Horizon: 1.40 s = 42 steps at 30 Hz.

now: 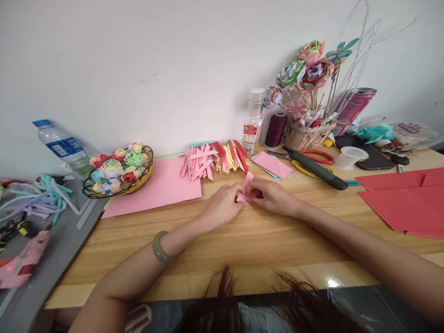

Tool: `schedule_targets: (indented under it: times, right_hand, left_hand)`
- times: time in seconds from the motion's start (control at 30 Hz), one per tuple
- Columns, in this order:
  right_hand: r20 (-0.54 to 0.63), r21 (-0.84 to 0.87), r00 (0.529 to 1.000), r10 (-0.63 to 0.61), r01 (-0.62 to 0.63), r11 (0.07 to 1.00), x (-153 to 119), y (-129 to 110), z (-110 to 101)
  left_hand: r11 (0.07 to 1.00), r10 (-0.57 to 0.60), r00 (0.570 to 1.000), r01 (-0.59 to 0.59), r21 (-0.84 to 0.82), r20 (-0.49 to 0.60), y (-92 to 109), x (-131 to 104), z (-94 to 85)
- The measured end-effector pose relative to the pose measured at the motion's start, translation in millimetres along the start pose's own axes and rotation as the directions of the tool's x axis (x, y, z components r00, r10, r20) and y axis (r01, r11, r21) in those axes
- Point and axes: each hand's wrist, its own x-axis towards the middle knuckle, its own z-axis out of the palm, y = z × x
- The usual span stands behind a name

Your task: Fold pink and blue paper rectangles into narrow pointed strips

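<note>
A pink paper strip (247, 181), apparently mid-fold, is pinched by the fingertips of the left hand (222, 204) and right hand (275, 198), on the near side of stacked slips (273, 165); steady pressure is called for.

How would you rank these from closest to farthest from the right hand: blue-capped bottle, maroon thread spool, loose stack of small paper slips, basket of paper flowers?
From the right hand:
1. Paper slips, just beyond it.
2. Thread spool, farther back, by the wall.
3. Flower basket, to the left.
4. Bottle, far left, tilted.
</note>
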Motion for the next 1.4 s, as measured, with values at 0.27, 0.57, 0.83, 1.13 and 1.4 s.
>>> schedule_targets:
  times: [0.27, 0.57, 0.83, 1.13, 1.4]
  right_hand:
    - [0.123, -0.069, 0.954, -0.273, 0.282, 0.957, -9.6, 9.7, -18.3]
    - [0.271, -0.133, 0.939, -0.214, 0.256, 0.957, -17.0, -12.6, -29.0]
    - [0.181, -0.094, 0.977, -0.115, 0.134, 0.987, -15.3, -6.3, -18.1]
    - [-0.082, -0.118, 0.961, 0.262, -0.271, 0.955, -8.4, 0.1, -5.0]
    - [-0.144, -0.079, 0.939, 0.313, -0.326, 0.942, -6.1, 0.5, 0.3]
  left_hand:
    - [0.948, 0.151, 0.989, -0.143, 0.286, -0.007, 3.8, -1.8, -11.1]
    - [0.811, 0.349, 0.937, -0.290, 0.508, -0.022, -2.9, -2.5, -11.1]
    - [0.834, 0.410, 0.912, -0.360, 0.418, -0.032, -3.9, -2.2, -1.9]
    - [0.790, 0.562, 0.824, -0.509, 0.340, -0.073, -20.1, 11.2, -3.9]
    - [0.707, 0.623, 0.779, -0.522, 0.476, -0.072, -24.5, 11.0, -2.5]
